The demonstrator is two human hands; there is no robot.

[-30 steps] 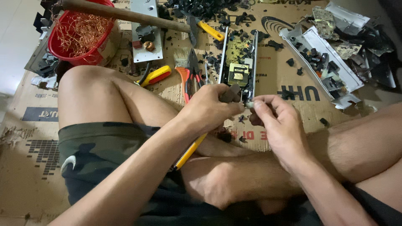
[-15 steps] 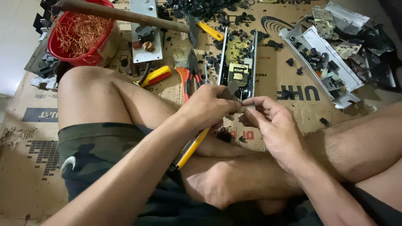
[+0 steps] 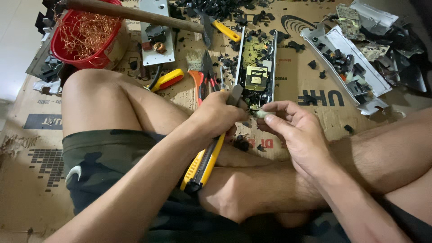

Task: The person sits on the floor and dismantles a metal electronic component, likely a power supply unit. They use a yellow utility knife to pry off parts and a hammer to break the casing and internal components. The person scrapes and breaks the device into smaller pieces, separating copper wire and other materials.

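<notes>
While the person sits cross-legged on flattened cardboard, both hands meet just above the crossed shins, and the lines below tell how each stands.

Left hand: left hand [image 3: 215,118] is closed in a fist around the yellow-handled pliers [image 3: 204,162], knuckles up, with the long handles running down past the wrist toward the lap.
Pliers tip: the dark metal nose sticks out above the fist and points at the right hand's fingertips, very close to them; whether it bites anything I cannot tell.
Right hand: right hand [image 3: 294,132] is partly curled, thumb and forefinger pinched on a small pale component [image 3: 261,114]; the other fingers are loosely bent beneath.
Component: it sits between the two hands, just right of the pliers nose and just in front of the near end of the circuit board.
Circuit board: long circuit board in a metal frame [image 3: 257,67] lies on the cardboard [image 3: 36,148] straight ahead of the hands, with a yellow transformer near its middle.
Left of the hands: red-handled cutters [image 3: 203,76] and a red and yellow screwdriver [image 3: 165,81] lie by the left knee.
Far left: red bucket [image 3: 85,33] holds tangled copper wire.
Top: wooden hammer handle [image 3: 130,14] lies across the bucket rim.
Right: grey metal tray [image 3: 348,67] carries black plastic scraps.
</notes>
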